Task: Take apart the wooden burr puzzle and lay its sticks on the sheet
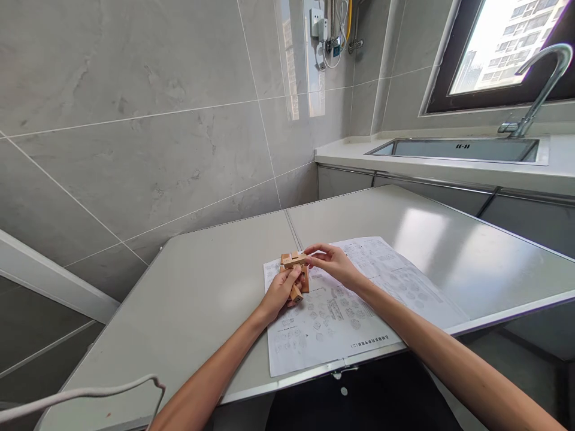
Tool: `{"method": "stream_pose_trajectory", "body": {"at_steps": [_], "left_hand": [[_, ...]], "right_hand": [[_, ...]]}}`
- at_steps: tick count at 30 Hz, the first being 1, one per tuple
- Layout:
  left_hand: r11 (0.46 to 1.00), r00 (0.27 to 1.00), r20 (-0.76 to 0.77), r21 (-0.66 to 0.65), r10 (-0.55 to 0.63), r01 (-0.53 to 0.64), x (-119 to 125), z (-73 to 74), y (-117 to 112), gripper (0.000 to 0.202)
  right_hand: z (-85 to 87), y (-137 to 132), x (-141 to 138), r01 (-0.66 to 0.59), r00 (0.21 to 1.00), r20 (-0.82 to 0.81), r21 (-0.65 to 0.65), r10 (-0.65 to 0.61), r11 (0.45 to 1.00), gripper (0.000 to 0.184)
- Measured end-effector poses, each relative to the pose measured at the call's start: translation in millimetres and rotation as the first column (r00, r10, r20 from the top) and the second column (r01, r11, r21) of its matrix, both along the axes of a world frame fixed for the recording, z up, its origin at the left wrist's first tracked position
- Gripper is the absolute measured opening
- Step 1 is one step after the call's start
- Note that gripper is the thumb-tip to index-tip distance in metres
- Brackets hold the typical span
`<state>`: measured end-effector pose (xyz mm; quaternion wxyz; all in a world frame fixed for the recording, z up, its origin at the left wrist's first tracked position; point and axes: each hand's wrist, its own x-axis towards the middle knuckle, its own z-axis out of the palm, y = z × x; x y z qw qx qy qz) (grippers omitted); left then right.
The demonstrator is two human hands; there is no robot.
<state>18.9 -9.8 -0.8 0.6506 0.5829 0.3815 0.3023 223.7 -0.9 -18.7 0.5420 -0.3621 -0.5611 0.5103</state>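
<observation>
Wooden blocks [294,261], left hand [278,291] gripping, paper [323,335] beneath

A bold heading [369,342] in Chinese characters is running upside down along the near edge of the paper sheet [282,358], showing "(二)"; its remaining characters and the smaller print [291,328] are appearing too small to read.

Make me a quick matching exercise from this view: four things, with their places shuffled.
1. Wooden pieces
2. Printed paper
3. Faucet
4. Yellow pipe

A. Behind the sink
B. In the left hand
C. On the wall side, right of the white socket
D. Flat on the table

Pairs: 1-B, 2-D, 3-A, 4-C
</observation>
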Motion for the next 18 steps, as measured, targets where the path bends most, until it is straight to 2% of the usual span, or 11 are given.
{"method": "stream_pose_trajectory", "body": {"at_steps": [18], "left_hand": [[1.000,1.000,0.006,0.009,0.006,-0.006,-0.3,0.0,-1.1,0.050]], "right_hand": [[-0.4,-1.0,-1.1,0.046,0.999,0.028,0.050,-0.047,0.998,0.037]]}}
